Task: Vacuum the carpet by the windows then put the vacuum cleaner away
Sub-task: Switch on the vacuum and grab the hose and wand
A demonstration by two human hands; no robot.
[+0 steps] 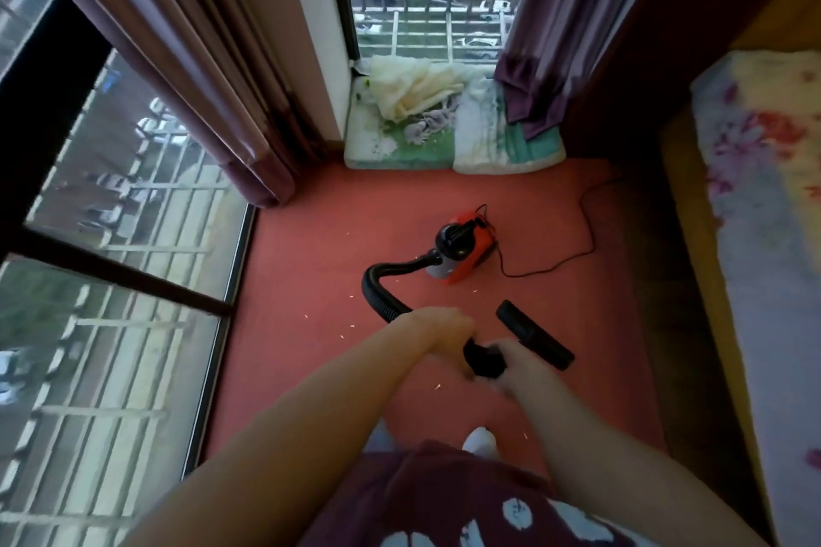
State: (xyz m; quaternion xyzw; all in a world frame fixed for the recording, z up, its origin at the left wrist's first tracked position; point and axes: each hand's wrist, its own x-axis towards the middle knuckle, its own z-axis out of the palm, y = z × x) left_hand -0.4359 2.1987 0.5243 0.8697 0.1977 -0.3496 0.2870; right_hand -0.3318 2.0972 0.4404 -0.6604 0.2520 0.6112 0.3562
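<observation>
A small red and black vacuum cleaner (464,249) sits on the red carpet (311,280) near the windows. Its black ribbed hose (377,284) curves from the body toward me. My left hand (444,326) grips the hose near its end. My right hand (511,362), blurred, holds the black hose end piece (482,360). A black floor nozzle (535,333) lies on the carpet just right of my hands; whether it is joined to the hose end cannot be made out. Small light specks dot the carpet around the hose.
A black power cord (577,249) trails right from the vacuum cleaner. Cushions with crumpled cloth (444,129) lie under the far window. Purple curtains (213,71) hang at left and far right. A bed with floral sheet (764,235) borders the right. Floor-length glass (111,280) runs along the left.
</observation>
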